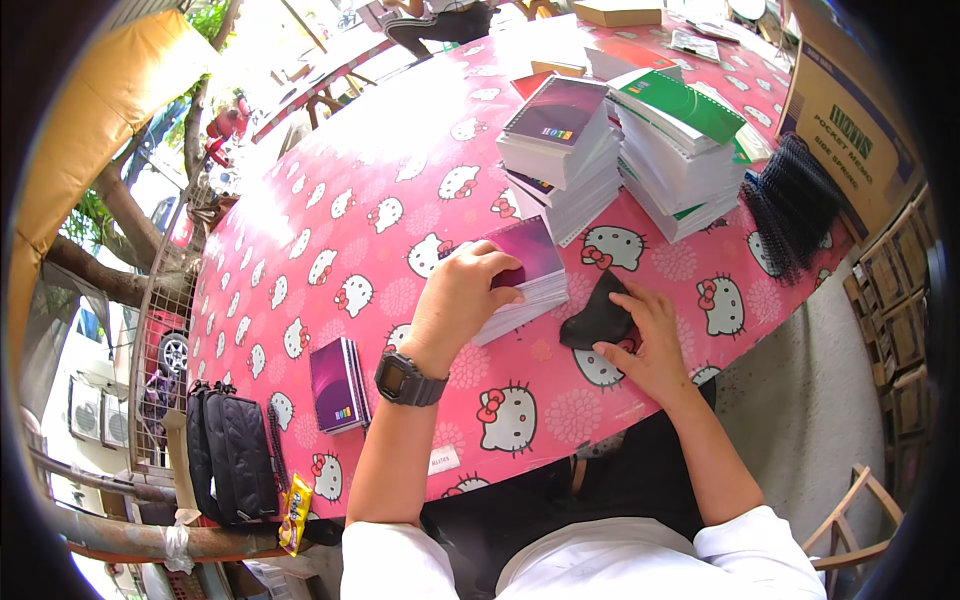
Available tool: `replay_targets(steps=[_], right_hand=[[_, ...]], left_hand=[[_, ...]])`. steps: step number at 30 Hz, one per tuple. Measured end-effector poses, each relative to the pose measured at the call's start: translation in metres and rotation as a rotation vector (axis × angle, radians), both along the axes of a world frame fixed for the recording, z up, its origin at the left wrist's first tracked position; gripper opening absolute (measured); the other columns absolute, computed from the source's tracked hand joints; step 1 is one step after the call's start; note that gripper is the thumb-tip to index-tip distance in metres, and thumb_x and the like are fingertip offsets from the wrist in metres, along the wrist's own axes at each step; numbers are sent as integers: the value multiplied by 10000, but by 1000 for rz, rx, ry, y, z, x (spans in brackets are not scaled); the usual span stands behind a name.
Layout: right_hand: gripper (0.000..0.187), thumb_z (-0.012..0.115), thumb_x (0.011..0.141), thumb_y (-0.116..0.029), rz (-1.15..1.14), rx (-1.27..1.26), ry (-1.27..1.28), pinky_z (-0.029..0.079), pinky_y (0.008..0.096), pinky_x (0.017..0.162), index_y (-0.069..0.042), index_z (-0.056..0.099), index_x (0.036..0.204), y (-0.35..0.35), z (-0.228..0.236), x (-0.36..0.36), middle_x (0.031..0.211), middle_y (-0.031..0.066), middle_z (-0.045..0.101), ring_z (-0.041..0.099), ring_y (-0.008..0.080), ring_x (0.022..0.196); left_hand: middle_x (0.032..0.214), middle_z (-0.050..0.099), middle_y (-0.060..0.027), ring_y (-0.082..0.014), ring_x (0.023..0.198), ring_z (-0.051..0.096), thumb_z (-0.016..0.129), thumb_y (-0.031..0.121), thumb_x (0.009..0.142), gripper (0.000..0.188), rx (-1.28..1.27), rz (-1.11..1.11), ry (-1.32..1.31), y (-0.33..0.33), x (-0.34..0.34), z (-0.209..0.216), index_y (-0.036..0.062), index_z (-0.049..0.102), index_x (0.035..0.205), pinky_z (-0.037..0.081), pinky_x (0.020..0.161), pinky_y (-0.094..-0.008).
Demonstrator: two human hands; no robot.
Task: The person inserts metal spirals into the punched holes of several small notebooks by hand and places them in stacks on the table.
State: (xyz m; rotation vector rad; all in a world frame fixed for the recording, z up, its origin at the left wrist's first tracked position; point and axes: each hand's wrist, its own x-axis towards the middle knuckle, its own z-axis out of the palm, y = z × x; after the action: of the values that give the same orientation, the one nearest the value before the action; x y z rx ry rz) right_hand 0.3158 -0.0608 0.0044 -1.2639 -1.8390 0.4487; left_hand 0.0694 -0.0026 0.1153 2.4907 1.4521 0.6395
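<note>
The purple notebook covers (533,248) look like smooth, glossy card over matt white paper pages (537,302); the black piece (600,318) is dull – its material unclear; the table covering (550,385) looks like shiny plastic; the carton (850,125) is matt cardboard, the bag (238,455) quilted cloth.

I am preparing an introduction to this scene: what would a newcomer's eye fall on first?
Probably the pink tablecloth with white cat faces, filling the middle of the view. Next, the purple-topped stack and green-topped stack beyond the hands, right of centre. Nearer, the left hand rests on purple notebooks, and the right hand touches a black item.
</note>
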Motion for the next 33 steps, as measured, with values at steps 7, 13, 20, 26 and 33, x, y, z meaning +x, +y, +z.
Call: replay_targets(steps=[7, 13, 20, 26, 33], right_hand=[[631, 787, 689, -239, 3, -6, 26, 359, 457, 1014, -62, 535, 1240, 0, -1, -1, 1334, 181, 458, 398, 369, 1215], [618, 781, 685, -224, -4, 10, 21, 358, 458, 1014, -61, 541, 1231, 1, 0, 0, 1334, 177, 458, 396, 363, 1218], [558, 730, 714, -228, -16, 148, 44, 303, 464, 1032, -75, 555, 1221, 15, 27, -22, 1321, 127, 482, 389, 338, 1229], [512, 707, 716, -221, -17, 79, 38, 304, 473, 1005, -56, 588, 1186, 28, 35, -49, 1305, 93, 501, 394, 296, 1227], [500, 703, 696, -177, -70, 125, -18, 315, 464, 987, -17, 598, 1158, 24, 40, -57, 1254, 74, 539, 411, 281, 1213]], left_hand=[[911, 667, -50, -192, 826, 625, 825, 120, 631, 368, 7, -6, -7, 4, -5, 0, 67, 705, 974, 543, 710, -306], [919, 653, -78, -228, 795, 638, 805, 164, 658, 344, -43, -36, -86, 7, -8, 0, 60, 701, 969, 530, 729, -332], [924, 664, -74, -225, 787, 641, 813, 194, 654, 350, -21, -19, -126, 7, -12, -8, 61, 702, 958, 532, 709, -328], [942, 677, -60, -203, 817, 654, 812, 161, 670, 339, 2, -11, -124, 3, -10, -5, 50, 702, 972, 541, 736, -312], [941, 685, -62, -193, 836, 663, 800, 115, 677, 323, 28, -12, -150, 4, -12, -12, 36, 702, 974, 544, 754, -305]])
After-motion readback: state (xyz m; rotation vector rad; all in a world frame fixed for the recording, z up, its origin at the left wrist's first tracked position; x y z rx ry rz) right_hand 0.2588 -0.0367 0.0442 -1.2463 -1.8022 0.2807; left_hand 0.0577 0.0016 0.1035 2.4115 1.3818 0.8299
